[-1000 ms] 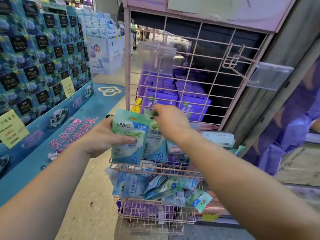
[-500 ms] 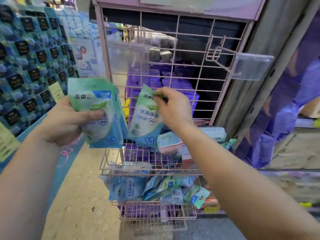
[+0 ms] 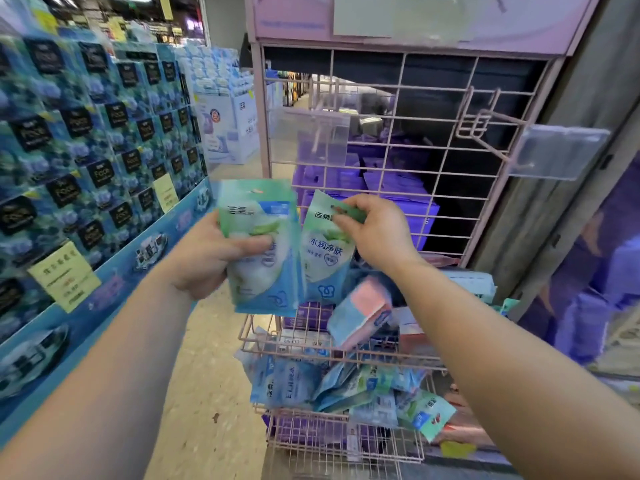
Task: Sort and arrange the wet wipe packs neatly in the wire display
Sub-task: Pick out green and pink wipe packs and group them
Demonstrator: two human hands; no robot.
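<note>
The left hand [image 3: 207, 261] is clenched around a small stack of green-and-blue wet wipe packs [image 3: 263, 251], thumb across the front, holding them upright in front of the pink wire display [image 3: 398, 188]. Just beside them, the right hand [image 3: 377, 233] pinches the top edge of a single pack [image 3: 325, 258], which hangs straight down from the fingers and touches or nearly touches the stack's right edge. Both sit above the upper basket [image 3: 332, 351], where a pink-and-blue pack [image 3: 363, 313] lies tilted against the other goods. In the lower basket [image 3: 346, 445] more packs [image 3: 349, 389] lie jumbled, some poking out over the front wires. A wall of blue tissue boxes [image 3: 86, 161] stands to the left.
</note>
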